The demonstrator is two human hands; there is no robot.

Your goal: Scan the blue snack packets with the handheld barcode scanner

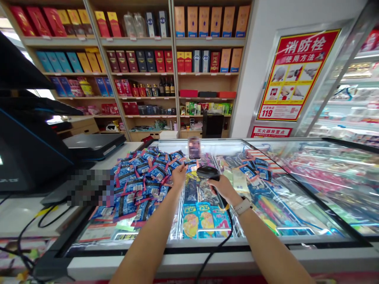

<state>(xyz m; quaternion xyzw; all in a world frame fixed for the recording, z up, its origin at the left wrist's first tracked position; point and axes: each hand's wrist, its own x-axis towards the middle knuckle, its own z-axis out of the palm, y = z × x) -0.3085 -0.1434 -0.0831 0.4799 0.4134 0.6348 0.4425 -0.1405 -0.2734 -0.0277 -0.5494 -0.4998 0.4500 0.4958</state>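
My right hand (221, 187) is wrapped around the grip of a black handheld barcode scanner (208, 172), its head pointing left and its cable trailing down toward me. My left hand (179, 176) is closed in a pinch at the edge of a small blue packet (192, 165), just left of the scanner head. To the left, a big heap of similar blue-and-pink packets (139, 183) covers the glass top of a chest freezer (219, 249). A few more blue packets (248, 170) lie on the glass to the right. A phone (194, 148) stands upright beyond my hands.
Frozen goods in colourful wrappers (205, 221) show through the glass. On the left are a dark checkout machine (32, 150), a flat black device (94, 145) and loose cables (22, 232). Shelves of boxed bottles (140, 61) and a wall with a red poster (297, 75) stand behind.
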